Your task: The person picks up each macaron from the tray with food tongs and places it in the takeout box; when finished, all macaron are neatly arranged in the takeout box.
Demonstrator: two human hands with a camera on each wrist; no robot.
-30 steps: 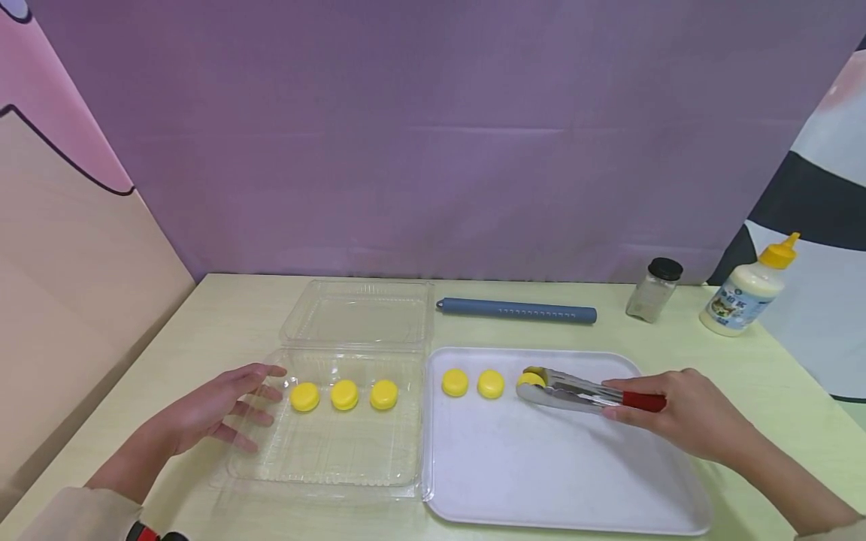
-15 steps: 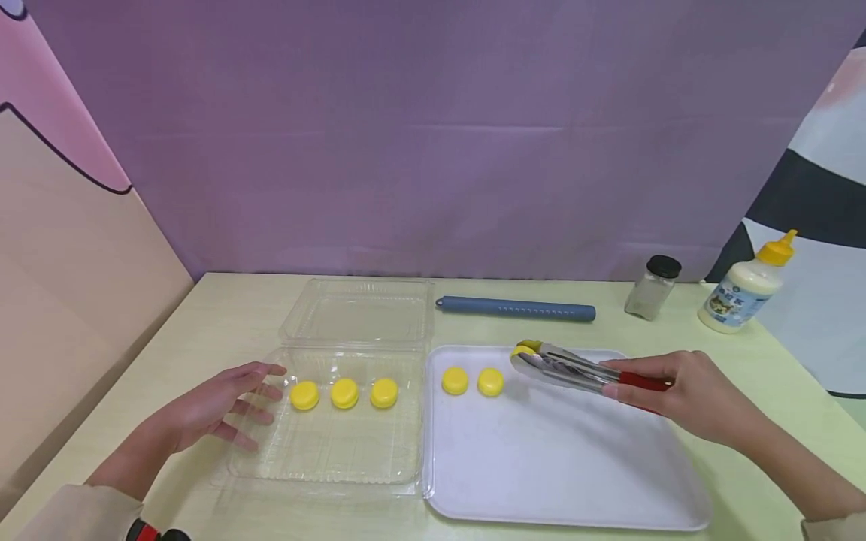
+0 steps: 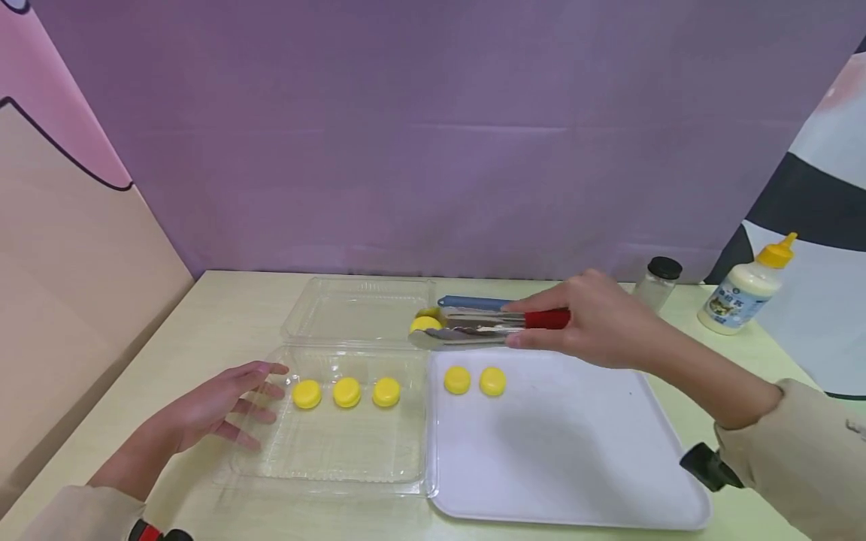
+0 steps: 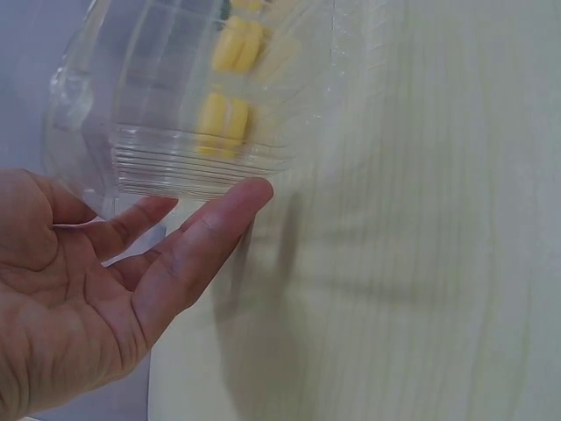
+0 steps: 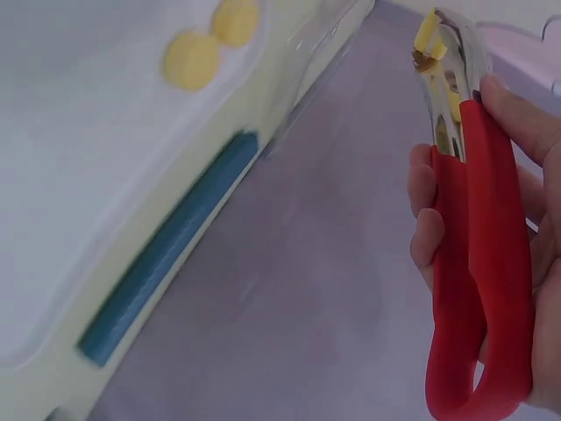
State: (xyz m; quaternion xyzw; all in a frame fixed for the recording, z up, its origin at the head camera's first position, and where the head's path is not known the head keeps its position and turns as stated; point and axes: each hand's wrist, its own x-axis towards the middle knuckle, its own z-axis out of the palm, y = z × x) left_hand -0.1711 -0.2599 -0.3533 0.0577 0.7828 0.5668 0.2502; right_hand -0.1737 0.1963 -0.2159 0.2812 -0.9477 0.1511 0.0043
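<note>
My right hand (image 3: 602,319) grips red-handled metal tongs (image 3: 473,327), which pinch a yellow macaron (image 3: 425,324) above the hinge side of a clear plastic box (image 3: 325,451). In the right wrist view the fingers wrap the tongs' red handles (image 5: 500,246). Three yellow macarons stand in a row in the box's base, the middle one (image 3: 346,392) among them. At the box's left wall is my left hand (image 3: 210,409), its fingers spread and relaxed; the left wrist view shows the fingertips right at the ribbed wall. Two more macarons, one of them the right macaron (image 3: 492,382), lie on the white tray (image 3: 541,481).
The box's lid (image 3: 358,308) lies folded back behind its base. Behind the tray is a blue stick (image 3: 473,302), partly covered by the tongs and right hand. A black-capped jar (image 3: 659,282) and a yellow-tipped squeeze bottle (image 3: 740,293) stand at the back right.
The right hand has lifted a macaron off the tray with the tongs and carried it left and up to the box. The left hand has stayed put.
</note>
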